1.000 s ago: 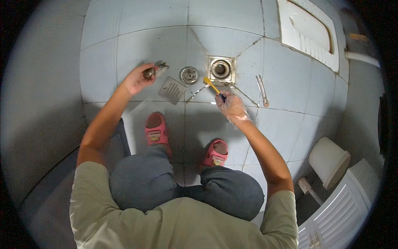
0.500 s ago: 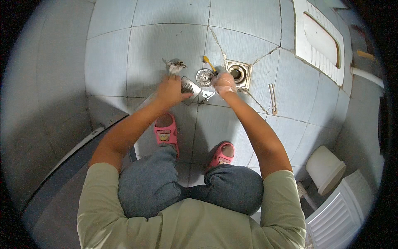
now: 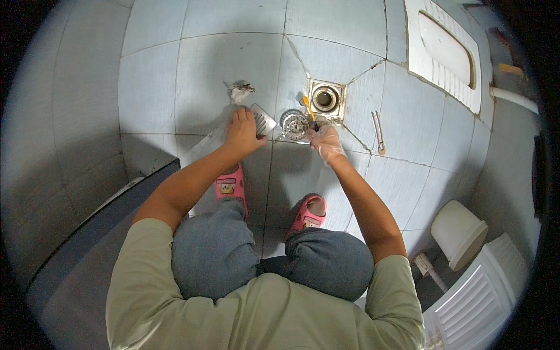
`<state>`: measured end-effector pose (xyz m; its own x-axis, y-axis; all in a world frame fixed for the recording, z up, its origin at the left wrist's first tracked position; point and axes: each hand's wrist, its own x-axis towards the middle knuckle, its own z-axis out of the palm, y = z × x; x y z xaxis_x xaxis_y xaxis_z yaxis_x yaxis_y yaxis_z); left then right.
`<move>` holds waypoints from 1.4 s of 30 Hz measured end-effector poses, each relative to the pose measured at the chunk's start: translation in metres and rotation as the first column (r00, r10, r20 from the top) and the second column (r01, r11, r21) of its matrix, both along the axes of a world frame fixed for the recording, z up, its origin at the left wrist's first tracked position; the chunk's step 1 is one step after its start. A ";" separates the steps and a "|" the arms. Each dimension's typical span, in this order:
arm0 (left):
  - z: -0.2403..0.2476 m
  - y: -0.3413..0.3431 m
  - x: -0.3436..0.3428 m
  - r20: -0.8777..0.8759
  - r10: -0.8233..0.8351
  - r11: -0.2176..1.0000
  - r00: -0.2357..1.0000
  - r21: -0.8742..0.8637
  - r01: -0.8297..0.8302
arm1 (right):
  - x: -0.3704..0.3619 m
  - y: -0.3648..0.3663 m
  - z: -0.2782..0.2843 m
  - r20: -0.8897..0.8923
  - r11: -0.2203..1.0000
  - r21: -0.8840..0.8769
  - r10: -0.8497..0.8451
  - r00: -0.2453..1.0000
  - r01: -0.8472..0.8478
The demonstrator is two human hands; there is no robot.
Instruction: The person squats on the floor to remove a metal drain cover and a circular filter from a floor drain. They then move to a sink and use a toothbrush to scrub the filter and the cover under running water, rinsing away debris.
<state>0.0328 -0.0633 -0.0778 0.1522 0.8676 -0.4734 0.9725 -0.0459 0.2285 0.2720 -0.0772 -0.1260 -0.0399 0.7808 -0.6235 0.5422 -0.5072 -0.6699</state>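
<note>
My left hand (image 3: 241, 131) is bare and rests at the left side of a shiny square metal plate (image 3: 267, 121). Its fingers lie at the far edge and its thumb at the near one, gripping it. A clear plastic glove covers my right hand (image 3: 326, 141), closed around a yellow toothbrush (image 3: 309, 109) whose head points away from me. Between the hands is a round metal strainer (image 3: 294, 125) with holes, just left of the gloved fingers. Beyond the right hand, the square floor drain (image 3: 325, 99) stands uncovered, its frame stained brown.
Tweezers (image 3: 378, 133) lie on the tiles to the right. A whitish clump with dark bits (image 3: 241, 91) sits beyond my left hand. Far right is a white slotted fixture (image 3: 444, 49); lower right, a white bin (image 3: 458, 235) and a white slatted panel (image 3: 475, 300).
My right hand has drawn nearer to me with the toothbrush, and the strainer has shifted nearer too, leaving the drain fully in sight. The left hand stays by the plate.
</note>
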 end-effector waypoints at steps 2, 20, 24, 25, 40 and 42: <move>-0.003 -0.001 -0.002 0.005 -0.069 0.997 0.998 0.046 0.069 | -0.001 -0.002 0.006 -0.069 0.995 -0.047 -0.093 0.993 0.090; -0.003 -0.004 -0.018 0.055 -0.269 0.963 0.962 0.034 0.267 | 0.005 -0.017 0.031 -0.121 0.968 -0.217 -0.155 0.980 0.126; 0.027 0.013 -0.027 0.101 -0.446 0.894 0.889 0.006 0.447 | 0.014 -0.030 0.035 -0.133 0.945 -0.240 -0.259 0.957 0.223; 0.029 0.018 -0.032 0.139 -0.475 0.877 0.869 -0.010 0.481 | 0.015 -0.033 0.039 -0.143 0.929 -0.269 -0.298 0.944 0.253; 0.007 0.028 -0.057 0.306 -0.233 0.971 0.923 0.132 0.201 | 0.032 -0.071 0.044 -0.083 0.864 -0.309 -0.440 0.894 0.397; 0.008 0.029 -0.059 0.276 -0.084 0.996 0.957 0.038 0.076 | 0.041 -0.077 0.027 -0.057 0.877 -0.289 -0.415 0.908 0.383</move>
<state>-0.0259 -0.0340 -0.0697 0.3436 0.8588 -0.3799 0.8640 -0.1305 0.4864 0.3135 -0.1541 -0.0990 0.1572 0.5517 -0.8191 0.1845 -0.8312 -0.5245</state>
